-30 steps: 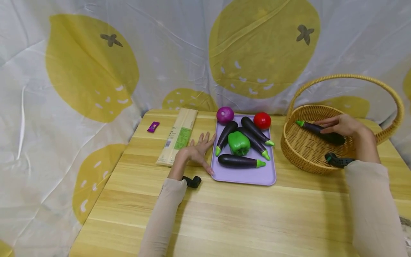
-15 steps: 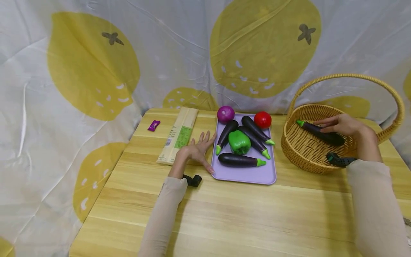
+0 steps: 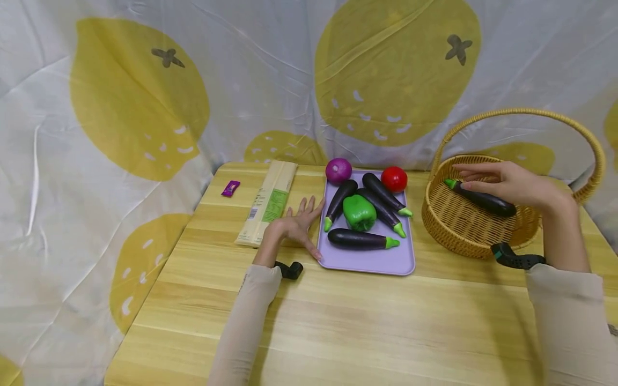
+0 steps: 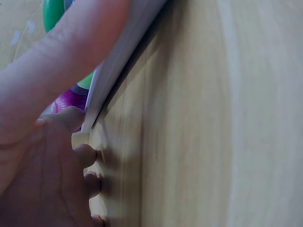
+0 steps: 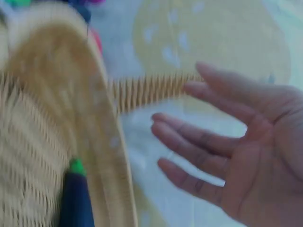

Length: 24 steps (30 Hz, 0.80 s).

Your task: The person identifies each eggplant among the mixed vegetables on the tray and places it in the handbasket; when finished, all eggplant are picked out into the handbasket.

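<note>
My right hand (image 3: 514,184) hovers above the wicker basket (image 3: 434,236), its fingers extended and holding nothing. Below it an eggplant (image 3: 487,203) with a green stem lies on the basket floor; in the right wrist view, that eggplant (image 5: 75,203) is clearly apart from the fingers. At the left edge of the lilac tray (image 3: 367,264), my left hand (image 3: 296,228) spreads its fingers, the thumb at the tray's near left corner. On the tray lie several eggplants (image 3: 359,239), a green bell pepper (image 3: 359,213), a purple onion (image 3: 338,170) and a red tomato (image 3: 394,179).
Left of the tray lies a long flat packet of noodles (image 3: 267,206) with a green label. Farther left is a small purple wrapped candy (image 3: 230,188). The basket's tall handle (image 3: 519,112) arches over its opening. A lemon-print cloth (image 3: 270,80) hangs behind the wooden table (image 3: 367,327).
My right hand has let go of the eggplant, which stays in the basket, and has risen with its fingers straightened. The left hand keeps its place by the tray.
</note>
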Available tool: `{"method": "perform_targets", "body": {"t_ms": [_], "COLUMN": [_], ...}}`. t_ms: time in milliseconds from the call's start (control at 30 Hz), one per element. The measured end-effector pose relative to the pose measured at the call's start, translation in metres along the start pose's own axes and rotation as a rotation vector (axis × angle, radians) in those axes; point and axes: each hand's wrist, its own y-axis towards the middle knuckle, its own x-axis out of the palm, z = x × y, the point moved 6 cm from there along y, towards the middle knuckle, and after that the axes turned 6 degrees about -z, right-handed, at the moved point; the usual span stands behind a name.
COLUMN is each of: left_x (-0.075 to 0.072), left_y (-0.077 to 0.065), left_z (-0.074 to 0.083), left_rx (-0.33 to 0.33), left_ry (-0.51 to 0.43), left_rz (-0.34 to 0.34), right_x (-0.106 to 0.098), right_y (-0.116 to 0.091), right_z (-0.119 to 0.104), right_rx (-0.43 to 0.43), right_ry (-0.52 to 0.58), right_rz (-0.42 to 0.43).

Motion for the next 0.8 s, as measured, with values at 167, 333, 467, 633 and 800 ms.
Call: {"method": "perform_targets", "body": {"t_ms": [167,333,467,633,800], "left_x": [-0.001,0.000,0.000,0.001,0.001], "left_y": [0.000,0.000,0.000,0.001,0.000], "left_z": [0.002,-0.001,-0.001,0.000,-0.001], "left_rx": [0.003,-0.009,0.001,0.010,0.014], "left_ry": [0.001,0.015,0.009,0.007,0.005], "left_rz": [0.000,-0.001,0.002,-0.006,0.002], "right_x": [0.025,0.066,0.100,0.126,0.144], "right_y": [-0.003,0.007,0.017,0.024,0.031], "right_z": [-0.050,-0.084,-0.094,-0.094,-0.093], "right_rx": [-0.175,-0.289,-0.360,-0.399,-0.427], "right_ry": [0.072,0.090,0.103,0.146,0.149], "right_rz": [0.108,0.072,-0.001,-0.037,-0.056]}}
